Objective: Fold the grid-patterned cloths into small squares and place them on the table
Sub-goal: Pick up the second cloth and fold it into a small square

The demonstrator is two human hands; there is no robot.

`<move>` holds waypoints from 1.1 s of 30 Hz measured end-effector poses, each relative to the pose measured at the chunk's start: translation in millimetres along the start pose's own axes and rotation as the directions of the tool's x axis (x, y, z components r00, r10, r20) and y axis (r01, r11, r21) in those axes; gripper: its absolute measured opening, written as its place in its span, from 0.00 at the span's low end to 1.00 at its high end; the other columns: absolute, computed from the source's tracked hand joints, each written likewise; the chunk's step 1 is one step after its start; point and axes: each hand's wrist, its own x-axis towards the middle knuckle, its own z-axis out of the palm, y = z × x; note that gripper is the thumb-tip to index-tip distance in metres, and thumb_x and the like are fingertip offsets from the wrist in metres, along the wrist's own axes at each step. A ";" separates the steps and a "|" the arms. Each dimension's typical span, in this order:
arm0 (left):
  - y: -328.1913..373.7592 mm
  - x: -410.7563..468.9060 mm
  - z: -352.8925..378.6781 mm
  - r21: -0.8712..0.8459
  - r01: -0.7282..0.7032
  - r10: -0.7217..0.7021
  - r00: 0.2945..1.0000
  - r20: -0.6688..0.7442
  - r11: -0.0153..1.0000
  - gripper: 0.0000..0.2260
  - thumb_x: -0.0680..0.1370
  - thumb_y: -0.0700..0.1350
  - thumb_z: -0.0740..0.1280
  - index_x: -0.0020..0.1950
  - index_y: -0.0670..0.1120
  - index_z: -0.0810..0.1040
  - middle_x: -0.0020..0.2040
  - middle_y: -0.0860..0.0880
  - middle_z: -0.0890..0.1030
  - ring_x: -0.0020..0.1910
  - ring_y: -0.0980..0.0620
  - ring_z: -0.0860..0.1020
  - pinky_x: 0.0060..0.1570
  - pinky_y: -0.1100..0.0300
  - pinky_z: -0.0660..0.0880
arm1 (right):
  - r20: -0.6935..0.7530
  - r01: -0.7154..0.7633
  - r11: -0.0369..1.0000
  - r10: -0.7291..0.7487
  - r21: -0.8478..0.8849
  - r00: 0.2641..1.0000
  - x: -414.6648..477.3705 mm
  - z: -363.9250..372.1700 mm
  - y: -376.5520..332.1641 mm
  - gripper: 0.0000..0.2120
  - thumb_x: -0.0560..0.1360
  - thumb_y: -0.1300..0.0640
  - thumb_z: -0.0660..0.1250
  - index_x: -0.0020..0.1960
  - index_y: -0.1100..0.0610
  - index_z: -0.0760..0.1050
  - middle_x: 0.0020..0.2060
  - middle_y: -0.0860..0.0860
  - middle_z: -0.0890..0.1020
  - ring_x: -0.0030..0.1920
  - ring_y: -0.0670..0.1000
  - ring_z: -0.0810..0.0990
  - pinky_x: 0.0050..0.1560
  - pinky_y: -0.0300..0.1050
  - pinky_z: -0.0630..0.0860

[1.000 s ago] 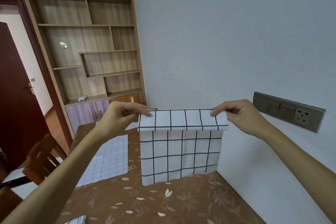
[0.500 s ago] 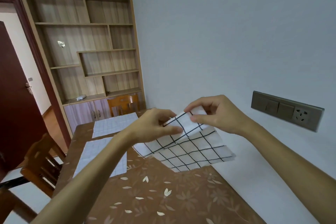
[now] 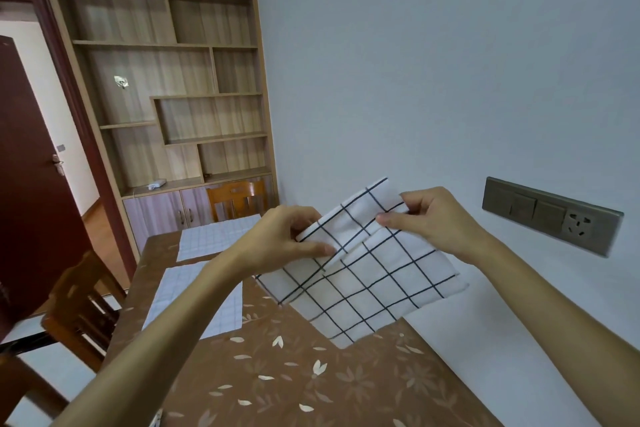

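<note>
Both my forearms are bare all the way up, no sleeves in shot. Left hand [image 3: 284,243] and right hand [image 3: 433,218] plain, short trimmed nails.

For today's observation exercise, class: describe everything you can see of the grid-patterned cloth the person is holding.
The held cloth is white fabric crossed by thin dark grid lines. It is partly folded, with layered flaps visible, and tilted in the air above the brown floral table, not resting on it. The left hand pinches its near-left edge; the right hand pinches the upper fold. Its lower corner hangs toward the tabletop.
</note>
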 end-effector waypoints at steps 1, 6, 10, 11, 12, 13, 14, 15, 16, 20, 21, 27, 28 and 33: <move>-1.8 -4.9 -3.5 -0.024 0.016 -0.016 1.000 -0.004 1.000 0.19 0.69 0.62 0.76 0.50 0.49 0.83 0.44 0.43 0.84 0.44 0.39 0.82 0.46 0.35 0.77 | -0.053 0.010 1.000 -0.010 0.004 0.999 1.5 -2.7 4.0 0.13 0.69 0.50 0.78 0.45 0.60 0.85 0.42 0.66 0.84 0.41 0.51 0.80 0.47 0.45 0.74; -12.3 -25.3 -18.3 -0.171 0.127 -0.148 0.982 -0.119 0.977 0.16 0.69 0.55 0.79 0.48 0.45 0.84 0.44 0.39 0.83 0.45 0.35 0.81 0.46 0.35 0.78 | -0.161 0.039 0.992 -0.019 0.121 0.987 5.3 -12.6 13.0 0.38 0.64 0.46 0.81 0.51 0.79 0.72 0.50 0.74 0.79 0.49 0.64 0.84 0.60 0.54 0.81; -17.5 -31.7 -21.5 -0.314 0.144 -0.227 0.942 -0.246 0.938 0.05 0.74 0.47 0.74 0.47 0.48 0.86 0.42 0.40 0.84 0.46 0.33 0.82 0.53 0.31 0.77 | -0.104 -0.034 0.976 0.057 0.217 0.993 4.1 -11.3 7.0 0.11 0.70 0.63 0.76 0.52 0.59 0.85 0.49 0.55 0.88 0.53 0.54 0.86 0.59 0.45 0.81; -18.0 -31.8 -20.8 -0.314 0.138 -0.231 0.931 -0.282 0.939 0.03 0.76 0.45 0.72 0.47 0.50 0.86 0.41 0.40 0.83 0.46 0.33 0.81 0.54 0.31 0.77 | -0.089 -0.036 0.974 0.057 0.225 0.994 4.7 -10.6 7.5 0.11 0.70 0.65 0.76 0.51 0.57 0.86 0.48 0.53 0.88 0.52 0.52 0.87 0.58 0.44 0.81; -18.5 -31.9 -20.0 -0.308 0.127 -0.227 0.921 -0.316 0.943 0.05 0.77 0.44 0.70 0.48 0.52 0.86 0.42 0.41 0.83 0.47 0.33 0.81 0.54 0.32 0.78 | -0.077 -0.038 0.972 0.057 0.231 0.995 4.5 -9.3 6.3 0.11 0.69 0.65 0.76 0.50 0.56 0.86 0.48 0.53 0.88 0.52 0.52 0.87 0.57 0.43 0.82; -18.5 -32.1 -19.6 -0.311 0.112 -0.220 0.915 -0.339 0.944 0.05 0.78 0.45 0.69 0.50 0.52 0.85 0.43 0.42 0.84 0.48 0.34 0.81 0.54 0.34 0.78 | -0.076 -0.040 0.971 0.060 0.237 0.995 5.4 -8.3 5.9 0.11 0.68 0.65 0.76 0.49 0.55 0.86 0.47 0.53 0.88 0.51 0.51 0.87 0.56 0.43 0.82; -17.2 -32.4 -19.6 -0.332 0.099 -0.217 0.914 -0.342 0.938 0.06 0.78 0.46 0.69 0.53 0.52 0.83 0.44 0.44 0.84 0.50 0.36 0.82 0.54 0.36 0.80 | -0.083 -0.039 0.970 0.060 0.241 0.995 6.0 -7.3 5.1 0.11 0.68 0.66 0.76 0.49 0.55 0.86 0.47 0.53 0.88 0.50 0.51 0.87 0.55 0.43 0.82; -15.8 -33.1 -20.2 -0.356 0.096 -0.219 0.920 -0.324 0.930 0.09 0.76 0.48 0.70 0.56 0.52 0.82 0.46 0.47 0.85 0.51 0.41 0.83 0.54 0.41 0.81 | -0.095 -0.034 0.968 0.059 0.249 0.994 7.0 -6.9 5.5 0.11 0.69 0.67 0.76 0.49 0.56 0.86 0.46 0.53 0.88 0.50 0.51 0.87 0.53 0.42 0.83; -14.4 -33.8 -20.4 -0.375 0.103 -0.220 0.933 -0.283 0.921 0.13 0.74 0.48 0.72 0.58 0.52 0.80 0.50 0.49 0.86 0.52 0.46 0.84 0.53 0.46 0.83 | -0.108 -0.031 0.964 0.062 0.264 0.992 7.5 -7.0 5.3 0.11 0.70 0.67 0.75 0.49 0.56 0.86 0.46 0.52 0.88 0.50 0.51 0.87 0.50 0.40 0.83; -15.3 -35.3 -18.2 -0.275 0.168 -0.233 0.947 -0.222 0.947 0.23 0.66 0.41 0.80 0.58 0.53 0.77 0.53 0.50 0.85 0.52 0.55 0.84 0.46 0.62 0.83 | -0.131 -0.008 0.959 0.047 0.285 0.990 7.2 -7.1 2.9 0.11 0.71 0.68 0.75 0.50 0.55 0.85 0.47 0.51 0.88 0.51 0.49 0.87 0.51 0.35 0.81; -15.5 -35.2 -18.4 -0.265 0.162 -0.226 0.946 -0.234 0.951 0.22 0.66 0.41 0.80 0.57 0.51 0.78 0.51 0.49 0.86 0.50 0.53 0.85 0.47 0.60 0.83 | -0.131 -0.005 0.958 0.044 0.287 0.990 7.0 -7.5 2.8 0.11 0.71 0.68 0.75 0.49 0.55 0.85 0.48 0.51 0.88 0.51 0.49 0.87 0.53 0.36 0.81; -11.1 -35.5 -26.3 -0.308 0.117 -0.205 0.940 -0.272 0.944 0.11 0.72 0.39 0.74 0.52 0.49 0.82 0.47 0.53 0.88 0.49 0.50 0.86 0.50 0.54 0.84 | -0.004 -0.018 0.985 0.019 0.170 1.000 2.5 -15.7 5.9 0.10 0.72 0.68 0.74 0.51 0.57 0.84 0.46 0.48 0.88 0.48 0.45 0.86 0.49 0.33 0.79; -11.5 -35.3 -27.9 -0.291 0.123 -0.202 0.944 -0.260 0.949 0.10 0.74 0.37 0.72 0.52 0.49 0.83 0.47 0.52 0.88 0.49 0.48 0.86 0.52 0.52 0.84 | -0.003 -0.005 0.993 0.005 0.117 1.000 1.3 -16.7 5.6 0.10 0.72 0.68 0.74 0.49 0.57 0.84 0.42 0.45 0.87 0.46 0.42 0.85 0.46 0.31 0.78; -11.1 -37.7 -31.8 -0.278 0.172 -0.218 0.965 -0.145 0.945 0.17 0.81 0.30 0.62 0.54 0.50 0.83 0.51 0.53 0.87 0.53 0.50 0.84 0.53 0.54 0.83 | -0.007 0.060 0.998 -0.060 -0.034 0.998 -2.1 -20.0 5.8 0.19 0.73 0.76 0.69 0.46 0.52 0.83 0.40 0.38 0.86 0.43 0.35 0.82 0.45 0.27 0.75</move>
